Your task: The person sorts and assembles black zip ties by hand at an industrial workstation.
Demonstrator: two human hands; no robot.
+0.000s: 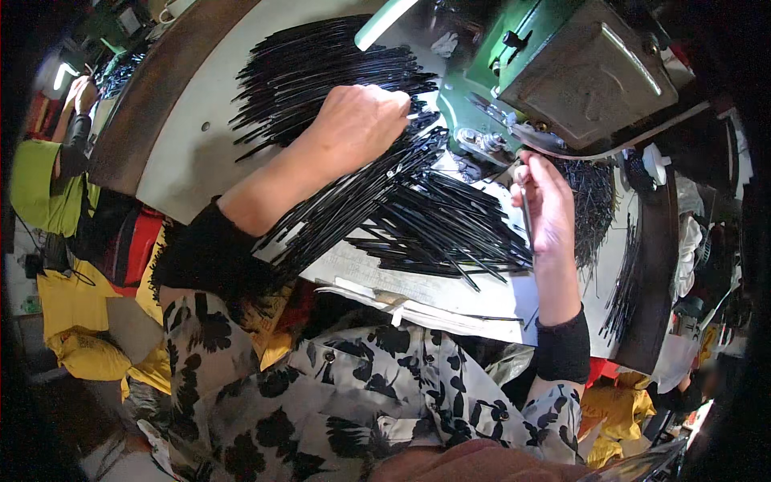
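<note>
My left hand [361, 120] is closed, its knuckles up, above a heap of thin black strips [297, 72], which look like cut cable lengths. Its fingertips are mostly hidden, and what they pinch is too small to name. My right hand [546, 193] is closed by the front of a green machine [470, 108], with thumb and fingers pinched together. A thin dark rod [527, 213] runs from those fingers down along the palm. Between and below both hands lie more black strips [450, 225], some crossing at angles.
A light tabletop [185, 153] with a brown rim carries everything. A metal box [594, 76] tops the machine, and a white lamp tube [385, 22] hangs at its left. Thinner dark wires [590, 205] lie right of my right hand. Paper sheets [418, 301] line the near edge. Another person's hand [80, 92] shows far left.
</note>
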